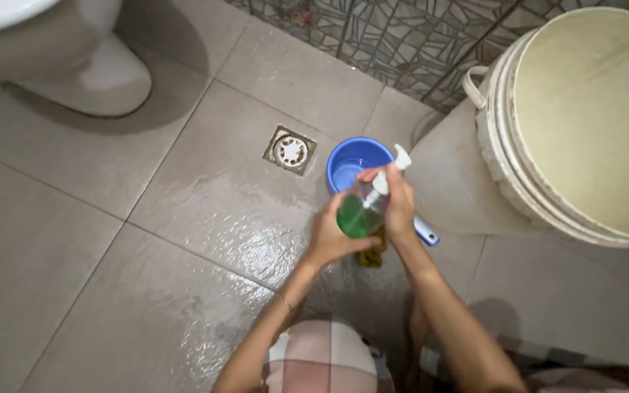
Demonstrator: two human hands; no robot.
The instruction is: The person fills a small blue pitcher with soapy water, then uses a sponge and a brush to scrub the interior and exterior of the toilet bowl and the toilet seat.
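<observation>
Open wet floor tiles (111, 291) spread wide to the left and near-left of both hands, so passage there is free. Far left, the toilet base (89, 73) blocks the corner. The floor drain (290, 151) lies flush and hinders nothing. Just beyond the hands, the blue dipper (351, 164) sits low on the floor, its handle running right beneath them. To the right, the large white bucket (584, 124) stands tall and close, walling off that side. The tiled wall (402, 44) closes the far edge.

A wet grey tiled floor (111, 240) carries everything — toilet base (89, 80) far left, square drain (290, 150) centre, blue dipper (354, 164) beside it, big cream bucket (584, 124) right.
</observation>
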